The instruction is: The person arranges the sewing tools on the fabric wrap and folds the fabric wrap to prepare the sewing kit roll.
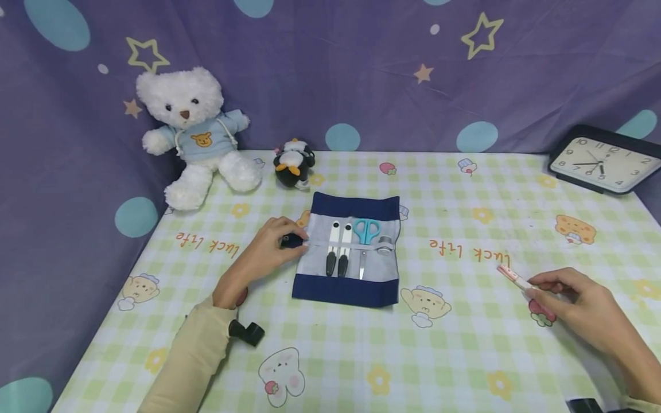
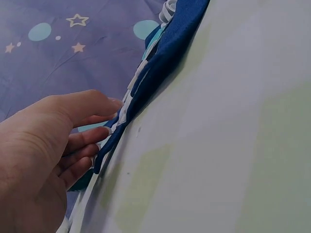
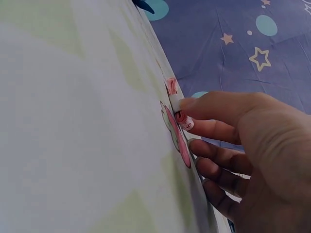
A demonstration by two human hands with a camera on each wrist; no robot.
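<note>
At the centre of the head view, I have an open rectangular navy-and-grey cloth pouch [image 1: 347, 291] on the green-checked tablecloth [image 1: 444, 373]. Its white elastic band [image 1: 319, 245] crosses two slim white tools with black ends [image 1: 334, 236], turquoise-handled scissors [image 1: 365, 232] and a small round silvery item [image 1: 384, 245]. The left hand [image 1: 271, 246] is at the pouch's left edge; a dark piece [image 1: 292, 241] shows at its fingers, which I cannot identify. At lower right, well apart from the pouch, the right hand [image 1: 580, 304] holds a narrow pink-and-white folded strip [image 1: 508, 275].

In the left wrist view, left of centre, I read thumb and fingertips as nearly closed, pinching the pouch's edge. Caution: a sharp pull could skew the pouch or, if it tilts, spill the tools, since one band appears to restrain them.

In the right wrist view, right of centre, thumb and forefinger are closed on the strip beside its white wrap [image 3: 175, 101]; the other fingers bend loosely. Caution: this end grip could let the strip pivot; a displaced wrap could release its folds.
</note>
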